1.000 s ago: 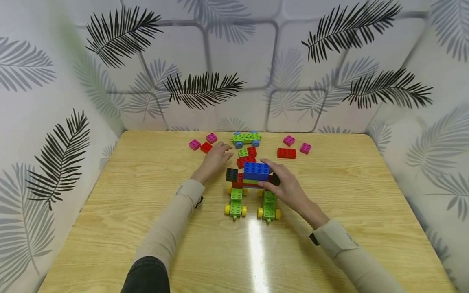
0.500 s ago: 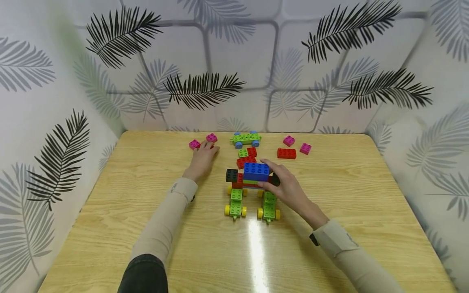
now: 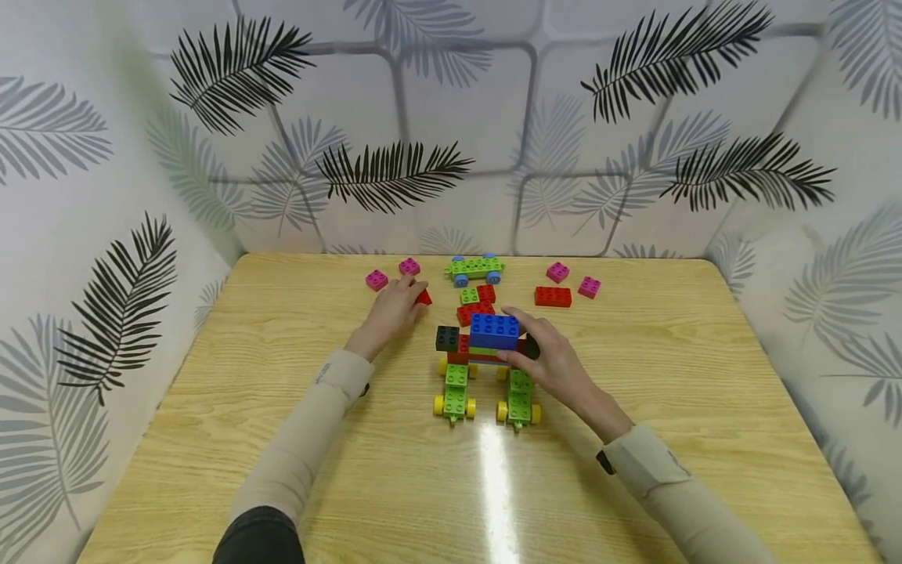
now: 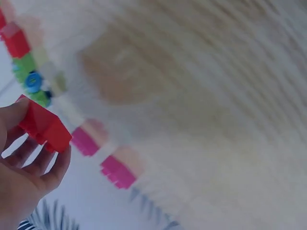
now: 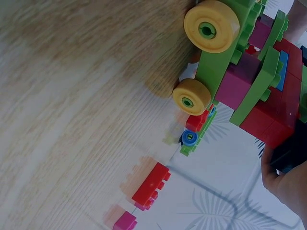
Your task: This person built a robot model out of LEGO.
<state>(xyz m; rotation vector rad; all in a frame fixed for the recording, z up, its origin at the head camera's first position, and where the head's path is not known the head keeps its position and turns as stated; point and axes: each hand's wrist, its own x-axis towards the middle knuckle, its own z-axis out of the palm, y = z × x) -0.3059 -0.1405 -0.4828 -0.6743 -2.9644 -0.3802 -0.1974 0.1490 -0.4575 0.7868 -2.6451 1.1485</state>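
In the head view the left hand (image 3: 391, 306) holds a red brick (image 3: 423, 298), mostly covered by the fingers; the left wrist view shows this red brick (image 4: 47, 124) pinched between thumb and fingers. The right hand (image 3: 554, 359) grips the right end of a built model, its thumb and fingers at the blue block (image 3: 494, 331) on top. A black brick (image 3: 447, 338) sits at the model's left end. Below stand two green wheeled bases (image 3: 454, 403) with yellow wheels. The right wrist view shows purple bricks (image 5: 238, 80) between green parts, with the right hand (image 5: 287, 190) at the dark end.
Behind the model lie a red brick (image 3: 475, 312) and a small green brick (image 3: 469, 295). A green car base (image 3: 475, 268) with blue wheels stands near the back edge. Pink bricks (image 3: 377, 280) lie back left; a long red brick (image 3: 553, 296) and pink bricks (image 3: 589, 287) lie back right.
The left hand moved left to the red brick beside the pink ones, took hold of it and shifted it slightly right. The right hand stays on the model.
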